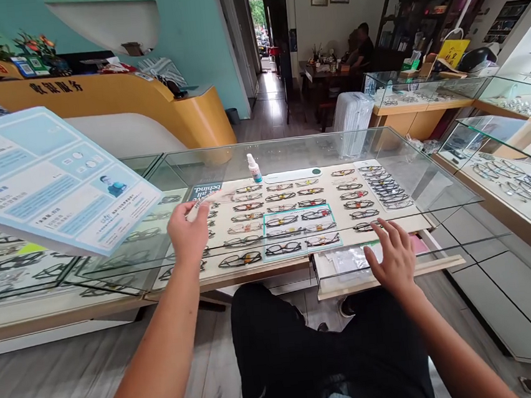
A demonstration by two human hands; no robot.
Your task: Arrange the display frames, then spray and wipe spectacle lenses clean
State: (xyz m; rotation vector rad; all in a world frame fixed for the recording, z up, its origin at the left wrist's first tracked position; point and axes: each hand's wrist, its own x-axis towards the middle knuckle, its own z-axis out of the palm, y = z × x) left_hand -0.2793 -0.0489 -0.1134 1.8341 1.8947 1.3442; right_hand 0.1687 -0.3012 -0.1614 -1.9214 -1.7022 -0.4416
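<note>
My left hand [188,233] is raised over the glass display counter [317,150], thumb and fingers pinched on a thin, pale, partly see-through piece [216,197] with small dark print near the fingers. Its exact kind I cannot make out. Below it, rows of eyeglasses [240,259] lie on the cream board under the glass. My right hand [393,254] has its fingers spread, holding nothing, above a pulled-out drawer [349,285]. Clear plastic packets [346,260] lie in that drawer.
A white spray bottle [254,169] stands on the counter. At the left a blue-and-white printed sign [57,181] leans over the glass. Another display case [522,180] is at the right. A wrapped suitcase [353,125] stands behind the counter; a person [364,45] sits farther back.
</note>
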